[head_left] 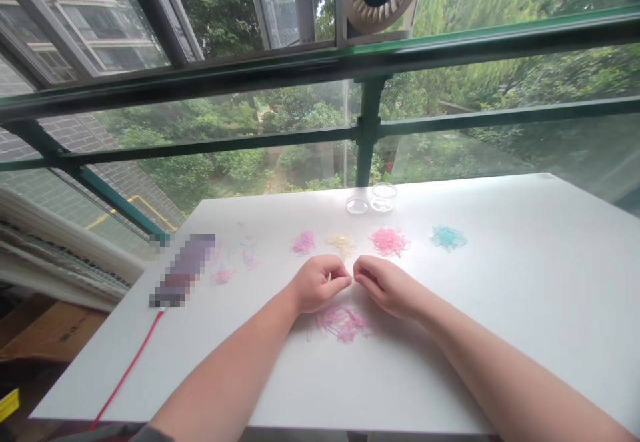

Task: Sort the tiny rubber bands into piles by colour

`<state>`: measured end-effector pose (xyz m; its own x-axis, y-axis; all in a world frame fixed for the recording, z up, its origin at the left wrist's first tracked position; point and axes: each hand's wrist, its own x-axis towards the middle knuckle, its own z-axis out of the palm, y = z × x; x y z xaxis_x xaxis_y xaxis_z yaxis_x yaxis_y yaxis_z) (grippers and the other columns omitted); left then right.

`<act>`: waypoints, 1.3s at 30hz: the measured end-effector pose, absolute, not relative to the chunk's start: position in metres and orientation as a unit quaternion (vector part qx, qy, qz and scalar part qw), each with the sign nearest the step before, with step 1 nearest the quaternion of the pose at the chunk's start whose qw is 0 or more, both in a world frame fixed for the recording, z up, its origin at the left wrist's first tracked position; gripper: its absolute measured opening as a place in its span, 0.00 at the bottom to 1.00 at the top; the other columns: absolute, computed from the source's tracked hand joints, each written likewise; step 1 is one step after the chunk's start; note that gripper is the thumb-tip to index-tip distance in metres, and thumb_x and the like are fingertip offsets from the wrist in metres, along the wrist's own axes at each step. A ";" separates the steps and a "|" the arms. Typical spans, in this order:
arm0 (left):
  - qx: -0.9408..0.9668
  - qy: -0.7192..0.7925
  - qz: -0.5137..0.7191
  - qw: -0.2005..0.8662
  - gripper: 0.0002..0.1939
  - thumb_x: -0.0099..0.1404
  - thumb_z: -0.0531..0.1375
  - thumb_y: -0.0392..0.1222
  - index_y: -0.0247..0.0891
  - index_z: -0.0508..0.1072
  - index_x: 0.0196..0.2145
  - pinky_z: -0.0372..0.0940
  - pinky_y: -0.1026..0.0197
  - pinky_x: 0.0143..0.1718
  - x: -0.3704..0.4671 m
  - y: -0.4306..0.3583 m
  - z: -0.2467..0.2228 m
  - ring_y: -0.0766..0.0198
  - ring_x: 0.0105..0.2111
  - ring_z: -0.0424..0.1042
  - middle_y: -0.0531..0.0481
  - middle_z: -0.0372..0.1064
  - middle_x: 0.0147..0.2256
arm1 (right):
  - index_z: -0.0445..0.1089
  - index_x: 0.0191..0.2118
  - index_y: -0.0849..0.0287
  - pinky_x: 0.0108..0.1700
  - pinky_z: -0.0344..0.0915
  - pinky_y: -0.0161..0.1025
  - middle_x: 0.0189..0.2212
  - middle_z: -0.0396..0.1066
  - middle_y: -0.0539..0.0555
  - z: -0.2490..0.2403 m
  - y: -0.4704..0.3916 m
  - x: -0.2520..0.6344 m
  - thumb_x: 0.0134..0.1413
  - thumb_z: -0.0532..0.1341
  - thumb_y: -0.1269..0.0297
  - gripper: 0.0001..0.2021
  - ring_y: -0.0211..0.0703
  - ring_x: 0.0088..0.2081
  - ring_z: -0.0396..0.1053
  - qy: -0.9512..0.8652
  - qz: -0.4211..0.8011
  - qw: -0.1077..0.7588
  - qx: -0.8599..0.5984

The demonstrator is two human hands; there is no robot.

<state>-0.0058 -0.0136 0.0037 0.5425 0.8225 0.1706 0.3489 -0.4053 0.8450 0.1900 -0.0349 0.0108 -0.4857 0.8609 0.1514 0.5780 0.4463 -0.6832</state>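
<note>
My left hand [317, 285] and my right hand [393, 289] are raised over the middle of the white table, fingertips nearly meeting. Thumb and forefinger are pinched together on each. Whatever they hold, if anything, is too small to make out. Just below them lies a mixed pile of small pink and purple rubber bands [345, 324]. Beyond the hands, bands lie sorted by colour: a purple pile [303, 243], a pale yellow pile [341, 245] partly behind my left hand, a pink pile [389, 242] and a turquoise pile [449, 237].
Near the far edge of the table [525, 282] stand a clear round container [383, 198] and a clear lid [357, 206]. At left are scattered bands [223, 275] and a blurred-out dark device [185, 272] with a red cable [127, 370]. A green railing runs behind the table.
</note>
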 end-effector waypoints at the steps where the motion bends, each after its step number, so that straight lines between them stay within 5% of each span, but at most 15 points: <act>1: 0.766 0.376 0.325 0.407 0.10 0.57 0.58 0.43 0.35 0.67 0.22 0.54 0.65 0.25 -0.007 -0.011 0.002 0.70 0.22 0.58 0.54 0.61 0.21 | 0.59 0.30 0.58 0.30 0.57 0.36 0.26 0.65 0.50 0.011 -0.033 0.192 0.55 0.50 0.70 0.05 0.38 0.28 0.60 -0.812 0.278 0.255 -0.446; 7: 0.668 0.381 0.426 0.477 0.14 0.55 0.60 0.45 0.36 0.62 0.21 0.53 0.65 0.25 -0.014 0.001 -0.005 0.70 0.22 0.55 0.56 0.55 0.19 | 0.57 0.27 0.57 0.27 0.55 0.35 0.21 0.59 0.47 0.005 -0.019 0.205 0.53 0.52 0.67 0.05 0.36 0.24 0.57 -0.763 0.285 0.318 -0.486; 13: 0.716 0.363 0.362 0.473 0.12 0.57 0.60 0.45 0.34 0.66 0.23 0.53 0.65 0.25 -0.006 -0.007 -0.004 0.71 0.22 0.55 0.55 0.59 0.21 | 0.62 0.40 0.57 0.26 0.57 0.33 0.25 0.61 0.47 0.005 -0.031 0.187 0.53 0.56 0.65 0.08 0.34 0.24 0.57 -0.768 0.338 0.338 -0.426; 19: 0.744 0.366 0.331 0.452 0.13 0.57 0.60 0.46 0.34 0.68 0.23 0.53 0.66 0.23 -0.004 -0.007 -0.005 0.71 0.21 0.55 0.54 0.59 0.20 | 0.63 0.30 0.58 0.28 0.56 0.33 0.22 0.60 0.47 0.007 -0.035 0.182 0.52 0.55 0.69 0.01 0.34 0.24 0.57 -0.787 0.291 0.349 -0.418; 27: 0.765 0.366 0.321 0.421 0.12 0.57 0.60 0.45 0.34 0.72 0.35 0.57 0.67 0.24 -0.006 -0.009 -0.002 0.71 0.23 0.60 0.51 0.66 0.26 | 0.61 0.29 0.58 0.28 0.56 0.33 0.22 0.60 0.47 0.006 -0.033 0.186 0.52 0.55 0.68 0.02 0.34 0.24 0.57 -0.782 0.289 0.342 -0.434; 39: 0.767 0.372 0.327 0.408 0.09 0.57 0.60 0.43 0.34 0.71 0.30 0.58 0.67 0.24 -0.005 -0.010 0.001 0.71 0.23 0.63 0.50 0.68 0.26 | 0.60 0.29 0.58 0.27 0.57 0.33 0.22 0.61 0.47 0.007 -0.033 0.188 0.51 0.56 0.68 0.02 0.34 0.24 0.58 -0.784 0.294 0.334 -0.432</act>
